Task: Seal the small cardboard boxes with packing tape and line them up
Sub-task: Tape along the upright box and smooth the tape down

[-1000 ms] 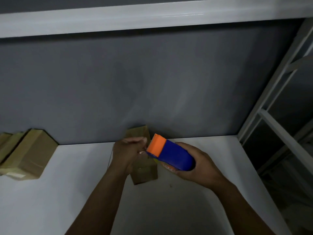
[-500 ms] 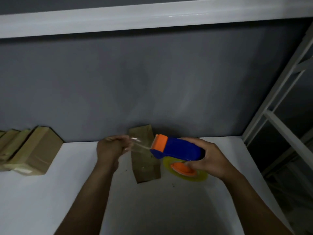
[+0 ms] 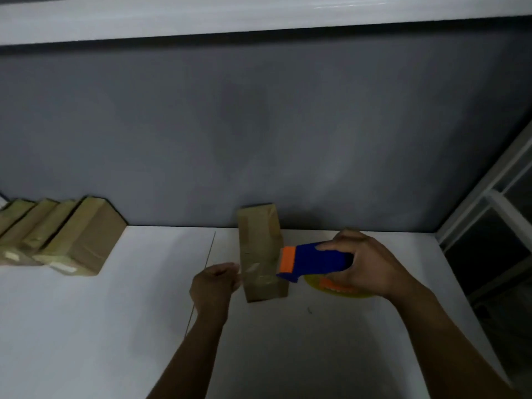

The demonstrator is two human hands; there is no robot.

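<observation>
**A:** Where's the box that's being sealed?

**B:** The small brown cardboard box [image 3: 259, 240] lies on the white desk [image 3: 115, 326], between the two hands. Its long axis runs away from the person, toward the grey wall [image 3: 259, 125].

**A:** And the hands?

**B:** The right hand [image 3: 365, 269] is clenched round the blue tape dispenser with the orange nose [image 3: 313, 262], and the nose is at the box's right edge. The left hand [image 3: 214, 283] is curled at the box's left side. It seems to pinch the end of a strip of clear packing tape [image 3: 259, 273] stretched crosswise over the near end.

**A:** Next move?

**B:** Probably press the strip down and cut it on the right, where the dispenser hand is nearer. Then the box goes left to the row of sealed brown boxes [image 3: 66, 234], which is well apart.
</observation>
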